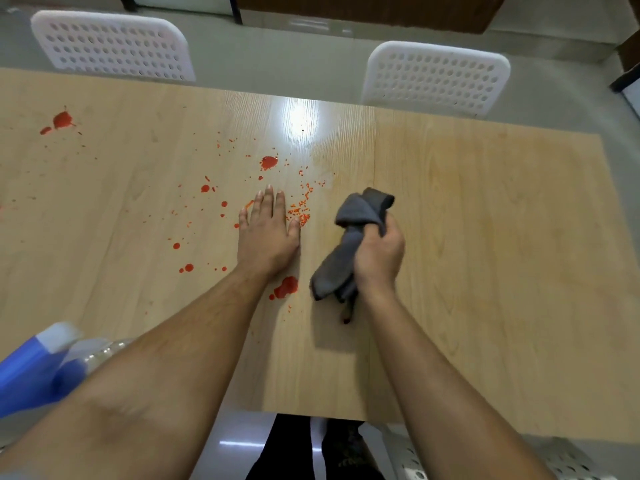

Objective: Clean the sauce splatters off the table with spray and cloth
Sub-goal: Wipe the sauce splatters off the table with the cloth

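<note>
I am bunching the soft, limp cloth point(356, 237) mid-frame in my right hand point(379, 256); my left hand point(266, 233), fingers straight, is pressing the splattered surface point(485, 237).

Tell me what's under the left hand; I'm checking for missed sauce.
The left hand lies flat on the table, red splatters showing around its fingers. Any sauce beneath the palm is covered.

2 hands point(266, 233), 1 cloth point(360, 216), 1 spray bottle point(45, 362), 2 chairs point(110, 45), 1 table point(485, 237)

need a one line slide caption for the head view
Left hand flat on the sauce-splattered table, right hand gripping a bunched grey cloth, spray bottle at near left.
</note>
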